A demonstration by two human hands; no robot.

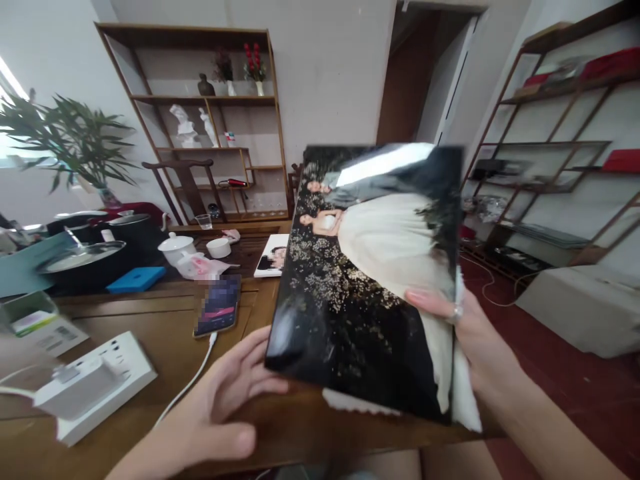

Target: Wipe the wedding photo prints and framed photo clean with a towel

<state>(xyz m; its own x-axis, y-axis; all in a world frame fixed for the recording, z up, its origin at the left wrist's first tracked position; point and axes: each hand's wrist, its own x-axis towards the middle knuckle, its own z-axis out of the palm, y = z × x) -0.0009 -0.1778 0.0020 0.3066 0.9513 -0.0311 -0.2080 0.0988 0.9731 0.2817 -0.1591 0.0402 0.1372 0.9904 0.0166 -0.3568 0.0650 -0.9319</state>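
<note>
A glossy wedding photo panel [345, 333] is held up above the front edge of the wooden table, its picture turned sideways. My right hand [473, 333] grips its right edge, thumb on the front and the other fingers hidden behind. White material [360, 403] with a ragged edge shows behind the panel, also along its right side. Close to the panel's lower left corner is my left hand [235, 387], fingers spread and thumb apart; some fingertips reach the edge, and I cannot tell whether they touch it.
A phone [217, 308] with a white cable lies on the table [175, 313]. At left are a white power strip [100, 387], a blue box [136, 279] and dark pots [85, 263]. White bowls [219, 248] stand farther back. Shelves [200, 99] line the walls.
</note>
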